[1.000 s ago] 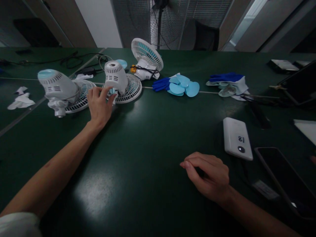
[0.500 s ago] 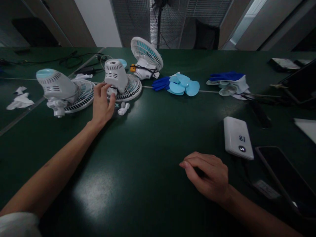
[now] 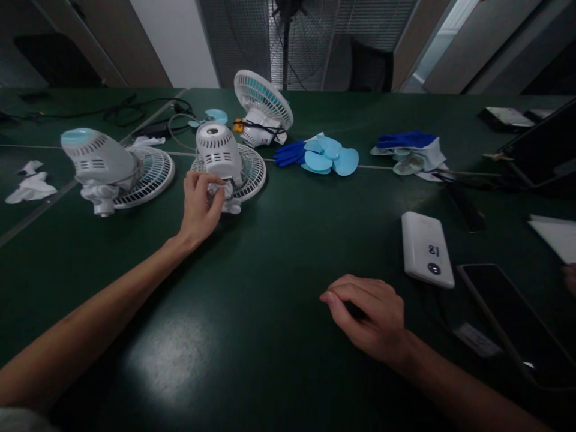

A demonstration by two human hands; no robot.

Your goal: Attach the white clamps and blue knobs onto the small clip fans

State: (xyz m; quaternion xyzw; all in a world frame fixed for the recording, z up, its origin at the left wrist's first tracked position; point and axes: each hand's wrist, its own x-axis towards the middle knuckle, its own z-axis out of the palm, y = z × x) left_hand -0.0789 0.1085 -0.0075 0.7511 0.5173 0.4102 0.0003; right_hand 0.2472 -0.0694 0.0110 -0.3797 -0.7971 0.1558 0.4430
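My left hand (image 3: 202,204) is closed round the jointed neck of a small white electric fan (image 3: 219,150). That fan lies with its round grille down on the dark green table, its motor housing upward; part of the neck is hidden by my fingers. A small white part (image 3: 232,207) shows just beside my fingertips, partly hidden. To the left, a second white fan (image 3: 102,159) with a pale blue cap lies in a similar pose. My right hand (image 3: 366,312) rests on the table with its fingers curled and thumb against them, and nothing shows in it.
Behind stands a third fan (image 3: 263,108) with its cord wrapped. Light blue fan blades (image 3: 330,155) lie by a blue glove (image 3: 290,153); more gloves (image 3: 411,151) lie farther right. Near my right hand are a white power bank (image 3: 426,249) and a phone (image 3: 517,318).
My left hand has drawn the fan a little toward me and to the right, over the small white part that lay in front. My right hand has stayed in place.
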